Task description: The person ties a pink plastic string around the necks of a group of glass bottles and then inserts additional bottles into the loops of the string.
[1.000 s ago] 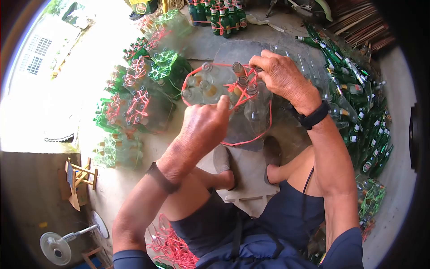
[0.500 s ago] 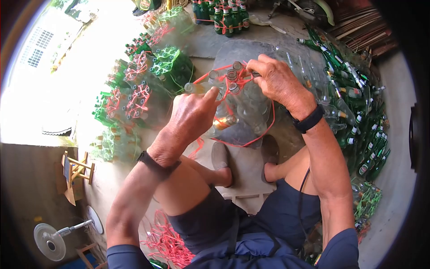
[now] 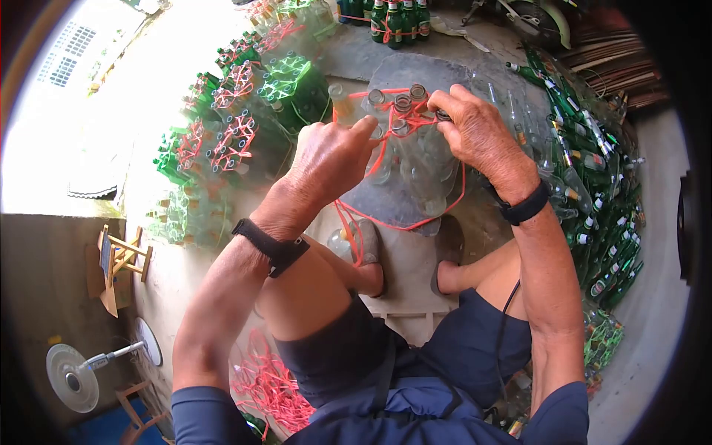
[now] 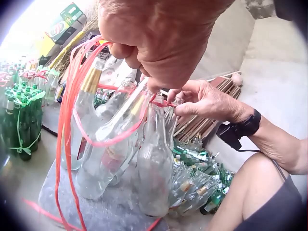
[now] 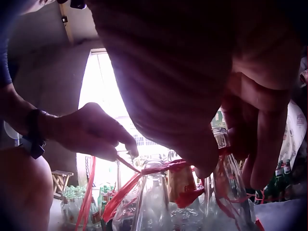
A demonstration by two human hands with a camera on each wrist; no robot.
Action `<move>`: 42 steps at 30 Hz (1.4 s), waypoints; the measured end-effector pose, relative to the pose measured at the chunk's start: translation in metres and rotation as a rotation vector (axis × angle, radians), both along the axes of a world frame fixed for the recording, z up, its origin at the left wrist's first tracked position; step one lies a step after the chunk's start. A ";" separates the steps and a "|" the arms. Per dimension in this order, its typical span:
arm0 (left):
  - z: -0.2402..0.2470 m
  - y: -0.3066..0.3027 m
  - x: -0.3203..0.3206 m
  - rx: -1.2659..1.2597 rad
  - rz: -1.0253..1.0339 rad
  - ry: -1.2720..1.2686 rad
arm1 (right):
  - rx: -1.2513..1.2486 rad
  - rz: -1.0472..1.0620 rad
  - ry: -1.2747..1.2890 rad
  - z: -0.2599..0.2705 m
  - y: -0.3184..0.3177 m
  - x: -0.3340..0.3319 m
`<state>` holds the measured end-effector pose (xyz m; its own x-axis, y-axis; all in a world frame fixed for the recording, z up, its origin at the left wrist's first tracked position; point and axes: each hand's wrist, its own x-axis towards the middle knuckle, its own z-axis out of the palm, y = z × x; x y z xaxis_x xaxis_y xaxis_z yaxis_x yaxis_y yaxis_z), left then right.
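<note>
Lashing seems underway: red strap (image 4: pixel 67 115) is gripped by left hand (image 3: pixel 334 156), bottleneck (image 5: pixel 220 138) by right hand (image 3: pixel 482 133), bottles (image 4: pixel 154 178) below both; tightening likely needed.

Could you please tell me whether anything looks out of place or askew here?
Yes, slightly: in the left wrist view, one clear bottle leans at a slant while its neighbour stands nearly upright. What looks like another clear bottle is beside the left shoe, away from these.
</note>
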<state>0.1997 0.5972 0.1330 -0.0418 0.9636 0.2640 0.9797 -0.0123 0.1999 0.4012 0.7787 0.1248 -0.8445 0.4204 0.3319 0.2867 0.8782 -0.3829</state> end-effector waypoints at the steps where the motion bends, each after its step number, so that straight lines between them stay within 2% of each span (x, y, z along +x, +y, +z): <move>1: 0.000 0.001 -0.001 0.000 0.000 0.000 | -0.002 -0.004 -0.001 0.000 0.000 0.000; 6: 0.000 0.002 -0.003 -0.058 0.031 -0.024 | -0.013 -0.024 -0.012 0.002 -0.002 0.001; 19: -0.003 -0.001 -0.001 -0.024 0.058 -0.092 | -0.040 -0.019 -0.025 -0.003 0.000 0.005; 31: -0.014 -0.005 -0.001 0.007 0.248 -0.454 | -0.071 -0.004 0.006 -0.004 0.004 0.001; 33: -0.016 -0.004 -0.002 0.004 0.254 -0.660 | -0.065 -0.006 0.003 -0.004 0.005 0.001; 42: -0.008 -0.007 0.007 -0.053 0.387 -0.765 | -0.066 -0.020 -0.030 -0.003 0.004 -0.003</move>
